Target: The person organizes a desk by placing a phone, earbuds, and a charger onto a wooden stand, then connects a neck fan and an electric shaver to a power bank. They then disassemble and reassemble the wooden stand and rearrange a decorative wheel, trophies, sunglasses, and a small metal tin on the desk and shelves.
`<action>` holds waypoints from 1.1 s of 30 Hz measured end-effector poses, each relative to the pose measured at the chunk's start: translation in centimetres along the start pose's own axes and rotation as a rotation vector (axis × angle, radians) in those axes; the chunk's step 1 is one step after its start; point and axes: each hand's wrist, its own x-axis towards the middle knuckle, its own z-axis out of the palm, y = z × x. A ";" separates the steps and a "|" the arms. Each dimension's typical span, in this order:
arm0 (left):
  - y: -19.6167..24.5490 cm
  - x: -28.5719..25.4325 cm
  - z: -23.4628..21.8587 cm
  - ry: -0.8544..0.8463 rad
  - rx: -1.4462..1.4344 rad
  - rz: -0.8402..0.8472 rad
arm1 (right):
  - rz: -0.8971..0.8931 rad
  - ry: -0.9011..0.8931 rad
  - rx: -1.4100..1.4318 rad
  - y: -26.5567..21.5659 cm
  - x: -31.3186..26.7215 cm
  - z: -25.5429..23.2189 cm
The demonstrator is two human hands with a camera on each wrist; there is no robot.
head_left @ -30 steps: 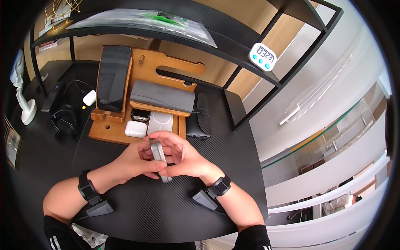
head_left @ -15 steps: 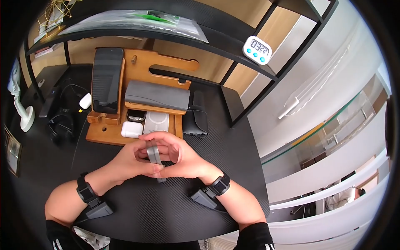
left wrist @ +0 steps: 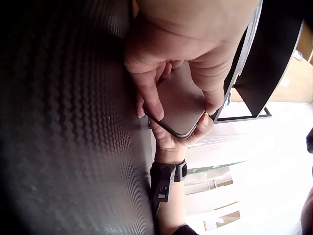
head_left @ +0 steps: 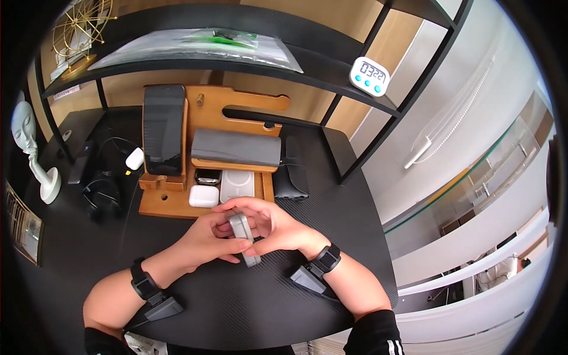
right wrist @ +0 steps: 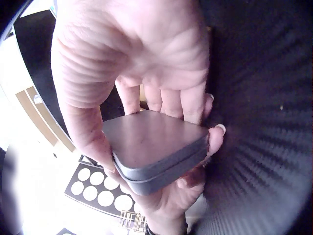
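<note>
A small grey metal tin (head_left: 241, 232) with rounded corners is held on edge between both hands above the black desk. The left hand (head_left: 208, 241) grips it from the left, thumb and fingers at its edges. The right hand (head_left: 278, 228) curls round it from the other side. The right wrist view shows the flat face of the tin (right wrist: 154, 139) and a seam along its side, with the right hand (right wrist: 132, 58) above. In the left wrist view the left hand (left wrist: 186, 49) pinches the tin (left wrist: 180, 100) by opposite edges.
Behind the hands stands a wooden organizer (head_left: 168, 204) with a phone (head_left: 164, 130), a grey case (head_left: 235, 147) and a white earbud case (head_left: 203, 196). A black pouch (head_left: 291, 177) lies to its right. A timer (head_left: 368, 76) stands on the shelf; a white figurine (head_left: 49, 184) is at left.
The head view has shifted, so the desk and hands appear slightly lower and farther right. Both hands keep hold of the tin, whose tilt differs a little.
</note>
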 end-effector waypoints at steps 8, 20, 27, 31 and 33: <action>-0.5 0.1 -1.1 -0.101 -0.042 -0.063 | -0.036 -0.004 0.219 0.6 -0.3 -0.9; -1.3 1.1 -2.9 -0.314 -0.299 -0.190 | 0.105 0.096 0.228 1.0 -0.4 -1.7; -1.2 0.8 -2.3 -0.257 -0.160 -0.183 | 0.122 0.097 0.154 0.8 -0.4 -1.6; -1.1 0.8 -2.4 -0.266 -0.171 -0.201 | 0.132 0.161 0.068 0.2 -0.8 -1.7; -1.2 0.9 -2.4 -0.328 -0.030 -0.209 | 0.312 0.158 -0.297 -0.5 -1.3 -2.7</action>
